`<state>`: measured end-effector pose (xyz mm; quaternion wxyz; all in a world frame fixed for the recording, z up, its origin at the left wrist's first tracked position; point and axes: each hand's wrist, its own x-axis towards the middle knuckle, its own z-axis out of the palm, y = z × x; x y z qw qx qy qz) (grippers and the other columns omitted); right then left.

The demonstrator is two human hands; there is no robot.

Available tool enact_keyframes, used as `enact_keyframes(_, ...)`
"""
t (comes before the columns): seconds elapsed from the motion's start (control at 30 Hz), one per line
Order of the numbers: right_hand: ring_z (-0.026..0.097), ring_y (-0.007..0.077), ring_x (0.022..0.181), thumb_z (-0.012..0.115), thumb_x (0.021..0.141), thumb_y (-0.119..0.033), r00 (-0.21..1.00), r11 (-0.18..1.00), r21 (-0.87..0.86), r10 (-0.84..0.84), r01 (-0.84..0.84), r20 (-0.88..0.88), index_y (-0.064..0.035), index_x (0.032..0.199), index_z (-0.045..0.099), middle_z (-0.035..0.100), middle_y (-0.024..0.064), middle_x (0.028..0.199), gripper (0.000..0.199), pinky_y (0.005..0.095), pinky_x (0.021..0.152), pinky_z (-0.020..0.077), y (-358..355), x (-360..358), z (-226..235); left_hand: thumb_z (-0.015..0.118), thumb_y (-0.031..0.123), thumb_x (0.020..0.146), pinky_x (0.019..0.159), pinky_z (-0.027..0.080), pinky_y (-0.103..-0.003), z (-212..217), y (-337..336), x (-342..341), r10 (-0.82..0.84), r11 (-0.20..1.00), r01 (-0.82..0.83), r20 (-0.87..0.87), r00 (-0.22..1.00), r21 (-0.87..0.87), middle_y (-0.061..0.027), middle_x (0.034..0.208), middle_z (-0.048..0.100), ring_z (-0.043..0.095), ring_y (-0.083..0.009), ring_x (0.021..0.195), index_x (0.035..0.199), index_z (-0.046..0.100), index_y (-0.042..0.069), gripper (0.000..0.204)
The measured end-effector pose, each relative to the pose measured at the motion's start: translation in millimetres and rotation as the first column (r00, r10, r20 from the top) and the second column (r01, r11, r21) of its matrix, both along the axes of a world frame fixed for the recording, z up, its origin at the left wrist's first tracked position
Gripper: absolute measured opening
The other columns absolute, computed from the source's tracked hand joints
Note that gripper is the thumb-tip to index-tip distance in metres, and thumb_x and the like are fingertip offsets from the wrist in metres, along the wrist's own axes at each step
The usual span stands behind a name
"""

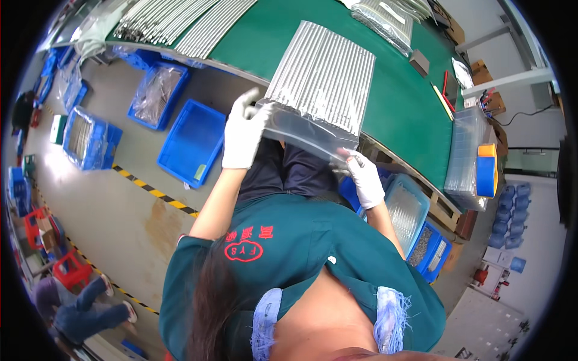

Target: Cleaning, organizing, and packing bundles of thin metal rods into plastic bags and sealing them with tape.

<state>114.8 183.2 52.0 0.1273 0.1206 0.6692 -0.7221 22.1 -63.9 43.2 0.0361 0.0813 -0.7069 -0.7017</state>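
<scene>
A clear plastic bag packed with a flat row of thin silver rods lies across the near edge of the green table. My left hand, in a white glove, grips the bag's open end at its left corner. My right hand, also gloved, pinches the same open end at its right corner. The bag mouth hangs off the table edge in front of my green shirt.
More rod bundles and a bagged bundle lie farther along the table. A stack of clear trays stands at right. Blue crates sit on the floor at left, beside yellow-black tape. Another person crouches at lower left.
</scene>
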Motion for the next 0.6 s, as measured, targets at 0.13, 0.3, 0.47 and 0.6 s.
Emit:
enact_keyframes(0.13, 0.065, 0.0191, 0.087, 0.055, 0.093, -0.024, 0.999, 0.987, 0.158, -0.03, 0.026, 0.02, 0.0043, 0.109, 0.06, 0.066, 0.0127, 0.095, 0.033, 0.0298, 0.08, 0.0509, -4.6, 1.2, 19.1, 0.063, 0.022, 0.088, 0.059, 0.04, -0.022, 11.0, -14.8, 13.9, -0.098, 0.986, 0.109, 0.087, 0.991, -0.125, -0.0016, 0.069, 0.061, 0.049, -0.005, 0.063, 0.086, 0.066, 0.0, 0.023)
enact_keyframes(0.3, 0.065, 0.016, 0.081, 0.059, 0.09, -0.02, 0.996, 1.0, -0.002, -0.021, 0.021, 0.086, 0.004, 0.103, 0.063, 0.067, 0.0117, 0.089, 0.028, 0.0272, 0.075, 0.051, -1.6, 4.8, 21.3, 0.063, 0.021, 0.088, 0.057, 0.039, -0.022, 14.1, -23.6, 17.5, -0.097, 0.988, 0.105, 0.075, 0.993, -0.117, -0.0009, 0.066, 0.06, 0.049, -0.0048, 0.061, 0.08, 0.066, 0.0, 0.023)
enact_keyframes(0.47, 0.061, 0.0148, 0.076, 0.06, 0.089, -0.017, 0.996, 0.998, 0.056, -0.012, 0.007, 0.085, 0.0032, 0.096, 0.06, 0.065, 0.0092, 0.084, 0.022, 0.028, 0.073, 0.0491, -6.4, 4.9, 21.0, 0.062, 0.022, 0.089, 0.052, 0.034, -0.021, 10.9, -21.0, 19.9, -0.091, 0.993, 0.098, 0.105, 0.99, -0.061, 0.0022, 0.059, 0.053, 0.043, -0.0031, 0.055, 0.07, 0.058, 0.004, 0.027)
enact_keyframes(0.6, 0.06, 0.0111, 0.071, 0.061, 0.088, -0.017, 0.996, 0.996, 0.015, -0.086, 0.087, -0.016, 0.0012, 0.089, 0.061, 0.064, 0.0054, 0.075, 0.018, 0.0252, 0.07, 0.0486, -15.3, 8.2, 6.6, 0.06, 0.024, 0.091, 0.05, 0.031, -0.021, 14.5, -8.5, 25.4, -0.008, 0.994, 0.017, 0.084, 0.996, -0.109, 0.0028, 0.057, 0.051, 0.039, -0.0029, 0.053, 0.069, 0.055, 0.006, 0.029)
